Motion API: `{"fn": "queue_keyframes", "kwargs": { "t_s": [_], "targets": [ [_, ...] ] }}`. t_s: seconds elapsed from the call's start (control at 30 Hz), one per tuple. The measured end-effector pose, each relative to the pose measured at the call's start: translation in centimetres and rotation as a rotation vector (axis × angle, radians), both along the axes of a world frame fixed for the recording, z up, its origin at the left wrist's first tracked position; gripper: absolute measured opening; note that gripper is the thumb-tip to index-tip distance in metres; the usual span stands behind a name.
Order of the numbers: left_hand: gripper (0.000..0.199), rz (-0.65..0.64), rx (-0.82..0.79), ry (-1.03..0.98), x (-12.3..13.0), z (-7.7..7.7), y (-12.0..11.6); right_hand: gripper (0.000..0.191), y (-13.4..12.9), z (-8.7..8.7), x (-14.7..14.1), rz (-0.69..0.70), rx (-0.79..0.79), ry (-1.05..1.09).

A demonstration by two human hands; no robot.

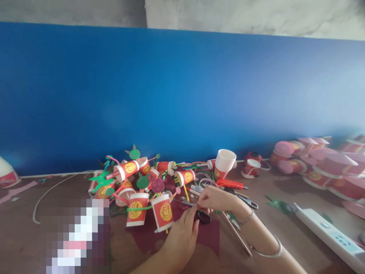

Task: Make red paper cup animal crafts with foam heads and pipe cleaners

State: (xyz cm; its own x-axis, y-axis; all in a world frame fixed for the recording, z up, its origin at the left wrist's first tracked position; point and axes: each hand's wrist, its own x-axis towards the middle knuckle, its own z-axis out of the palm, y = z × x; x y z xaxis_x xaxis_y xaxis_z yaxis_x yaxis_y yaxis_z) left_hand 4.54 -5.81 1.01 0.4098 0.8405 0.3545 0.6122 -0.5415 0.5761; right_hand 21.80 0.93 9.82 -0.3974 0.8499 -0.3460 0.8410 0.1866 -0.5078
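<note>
My left hand (182, 232) and my right hand (215, 198) meet over the table, fingertips pinched together. Whatever small thing they pinch is hidden. Scissors show around the fingers: black handle loops (203, 217) below my right hand and a metal blade (187, 203) left of the fingertips. I cannot tell whether they are held or lie underneath. Dark red paper (209, 236) lies beneath. Just left of my hands stand red-and-white paper cup figures, one cup (163, 213) with a maroon animal head (157, 184), another cup (137, 209) with a green head (143, 182).
More cup figures pile up behind. White cups (225, 161), an orange cutter (232, 184), tape (253, 167) and a wooden stick (236, 234) lie nearby. At right are a power strip (327, 234) and pink-topped cups (327, 167). A blue panel (176, 95) rises behind.
</note>
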Motion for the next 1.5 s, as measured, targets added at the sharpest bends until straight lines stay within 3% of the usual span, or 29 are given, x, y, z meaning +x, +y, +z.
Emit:
{"fn": "queue_keyframes", "kwargs": {
  "t_s": [0.13,0.3,0.43,0.5,0.6,0.73,0.83,1.03,1.3,1.5],
  "targets": [
    [0.031,-0.109,-0.171,-0.285,0.2,-0.3,-0.4,0.016,1.0,-0.7,1.4,-0.26,0.319,-0.301],
    [0.027,-0.099,-0.577,-0.666,1.0,-0.9,-0.1,0.015,1.7,-2.1,1.0,-0.219,0.393,-0.333],
    [0.027,-0.071,-0.731,-0.794,1.3,-0.5,0.8,0.012,1.7,-1.9,0.1,-0.15,0.449,-0.274],
    [0.032,-0.034,-0.733,-0.855,1.3,-0.4,1.2,0.01,1.3,-1.6,-0.3,-0.112,0.443,-0.236],
    [0.054,0.01,-0.672,-0.887,1.2,-0.7,1.7,0.006,0.5,-1.2,-0.7,0.001,0.39,-0.119],
    [0.066,-0.047,-0.624,-0.817,1.1,-1.6,2.1,0.009,-0.3,-1.0,-1.1,0.131,0.331,0.089],
    [0.062,-0.043,-0.555,-0.725,0.9,-1.8,2.1,0.01,-0.5,-0.9,-1.1,0.124,0.313,0.102],
    [0.049,0.044,-0.399,-0.608,0.5,-0.6,1.7,0.009,-0.2,-0.9,-0.9,0.117,0.306,0.097],
    [0.026,0.148,-0.332,-0.651,0.3,-0.2,2.3,0.01,-0.4,-0.9,-1.0,0.144,0.321,0.083],
    [0.022,0.208,-0.312,-0.731,0.5,-0.3,2.6,0.008,-0.4,-1.0,-1.1,0.142,0.339,0.104]
  ]
}}
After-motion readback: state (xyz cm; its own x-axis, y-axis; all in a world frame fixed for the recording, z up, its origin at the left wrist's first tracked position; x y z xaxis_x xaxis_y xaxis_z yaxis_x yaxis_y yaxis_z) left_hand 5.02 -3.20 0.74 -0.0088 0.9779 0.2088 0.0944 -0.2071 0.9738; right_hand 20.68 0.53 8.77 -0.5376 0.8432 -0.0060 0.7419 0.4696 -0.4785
